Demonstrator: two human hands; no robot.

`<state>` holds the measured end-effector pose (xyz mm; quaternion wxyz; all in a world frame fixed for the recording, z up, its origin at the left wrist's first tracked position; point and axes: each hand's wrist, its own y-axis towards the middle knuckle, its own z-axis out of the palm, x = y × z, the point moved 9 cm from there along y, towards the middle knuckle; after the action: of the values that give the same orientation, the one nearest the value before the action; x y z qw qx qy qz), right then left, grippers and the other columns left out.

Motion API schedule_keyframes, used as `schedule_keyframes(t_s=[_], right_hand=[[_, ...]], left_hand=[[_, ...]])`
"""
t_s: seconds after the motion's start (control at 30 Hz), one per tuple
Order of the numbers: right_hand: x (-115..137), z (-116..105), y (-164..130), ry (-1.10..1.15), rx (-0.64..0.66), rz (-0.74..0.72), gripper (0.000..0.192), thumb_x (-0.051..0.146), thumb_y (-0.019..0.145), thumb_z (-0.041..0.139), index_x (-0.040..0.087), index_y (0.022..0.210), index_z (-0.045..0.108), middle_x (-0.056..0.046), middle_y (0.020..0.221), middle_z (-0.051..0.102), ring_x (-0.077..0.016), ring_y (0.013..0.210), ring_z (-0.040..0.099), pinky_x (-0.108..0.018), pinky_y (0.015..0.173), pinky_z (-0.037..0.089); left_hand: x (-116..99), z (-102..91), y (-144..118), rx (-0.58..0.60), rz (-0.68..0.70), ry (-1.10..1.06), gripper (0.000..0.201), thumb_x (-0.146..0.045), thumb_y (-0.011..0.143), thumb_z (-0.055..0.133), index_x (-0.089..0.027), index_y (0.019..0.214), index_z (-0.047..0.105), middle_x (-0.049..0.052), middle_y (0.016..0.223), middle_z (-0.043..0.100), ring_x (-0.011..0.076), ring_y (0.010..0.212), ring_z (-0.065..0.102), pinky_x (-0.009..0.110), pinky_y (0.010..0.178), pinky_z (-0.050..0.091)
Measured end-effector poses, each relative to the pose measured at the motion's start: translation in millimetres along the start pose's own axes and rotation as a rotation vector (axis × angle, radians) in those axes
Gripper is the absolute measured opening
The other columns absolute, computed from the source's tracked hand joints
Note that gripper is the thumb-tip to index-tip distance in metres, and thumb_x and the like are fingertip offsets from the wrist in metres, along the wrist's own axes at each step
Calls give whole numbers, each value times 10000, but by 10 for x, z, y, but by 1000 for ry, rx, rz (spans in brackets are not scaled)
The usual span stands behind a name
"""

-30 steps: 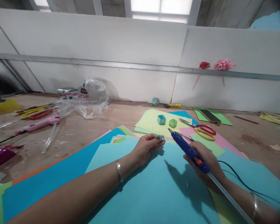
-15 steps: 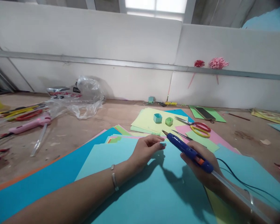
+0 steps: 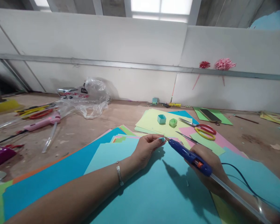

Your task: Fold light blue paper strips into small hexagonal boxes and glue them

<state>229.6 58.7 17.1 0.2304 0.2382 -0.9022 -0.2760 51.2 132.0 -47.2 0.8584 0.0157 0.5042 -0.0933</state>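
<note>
Pinched between the thumb and fingers of my left hand [image 3: 146, 149] is a small light-blue folded paper piece [image 3: 161, 139]. My right hand [image 3: 207, 165] is wrapped round a blue hot glue gun [image 3: 186, 155], with a long clear glue stick [image 3: 235, 197] running out of its back end. The gun's metal tip meets or nearly meets the paper piece; I cannot tell whether they touch. Both hands are above a large light-blue paper sheet [image 3: 140, 193]. Just beyond them, a blue paper ring [image 3: 161, 119] and a green paper ring [image 3: 173, 122] rest on pale yellow sheets [image 3: 147, 123].
Red-and-yellow scissors [image 3: 204, 129] lie beyond my right hand, near a phone [image 3: 210, 115] on green paper. A pink glue gun [image 3: 43, 122], a clear plastic bag [image 3: 91, 99] and a purple object [image 3: 1, 157] are on the left. A dark cord [image 3: 240, 175] trails beside my right arm.
The glue gun's tip has come down and closer to my left fingers, to the paper piece. The view has shifted slightly to the left.
</note>
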Motion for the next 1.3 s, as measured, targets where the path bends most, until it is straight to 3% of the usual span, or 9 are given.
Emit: schedule_keyframes(t_s=[0.8,1.3], right_hand=[[100,8,-1,22,12,-66,127,255,901,492,224,781,464,-3,690,517,-160,618,463,-275,566,318],[192,1,7,-77,-18,-214,145,210,946,475,200,803,498,-14,715,525,-155,659,478,-276,603,320]], left_hand=[[-13,20,6,7,-1,-9,366,-342,475,932,-113,684,739,95,790,731,158,753,658,311,812,523],[25,32,-23,-25,-124,-26,342,-229,421,914,-71,680,757,94,764,710,151,733,643,255,727,545]])
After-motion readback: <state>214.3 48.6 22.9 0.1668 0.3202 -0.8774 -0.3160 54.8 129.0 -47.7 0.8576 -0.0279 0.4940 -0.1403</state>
